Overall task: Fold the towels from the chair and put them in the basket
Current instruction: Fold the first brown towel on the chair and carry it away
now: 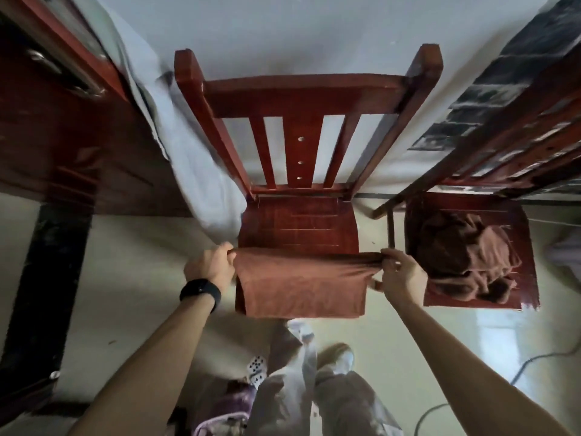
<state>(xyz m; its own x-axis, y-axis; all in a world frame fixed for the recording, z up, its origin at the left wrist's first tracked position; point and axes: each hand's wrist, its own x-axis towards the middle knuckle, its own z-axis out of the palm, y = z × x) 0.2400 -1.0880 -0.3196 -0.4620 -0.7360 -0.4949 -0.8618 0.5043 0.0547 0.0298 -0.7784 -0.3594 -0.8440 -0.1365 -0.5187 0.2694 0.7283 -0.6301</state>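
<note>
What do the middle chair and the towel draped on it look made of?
Middle chair: apparently wood under glossy red-brown varnish; grain lines and sheen show. Towel: soft brown cloth, perhaps microfibre or terry; matte, hangs limp, bunches at the pinched corners.

Brown towel [301,284] drapes over front edge of middle chair [298,225]; crumpled towels [465,256] heap on right chair [503,209].

The purple thing [220,409] at the lower edge is blurred and cut off; I cannot name it. The towel [298,284] hides the front of the middle chair [298,225] seat.
</note>
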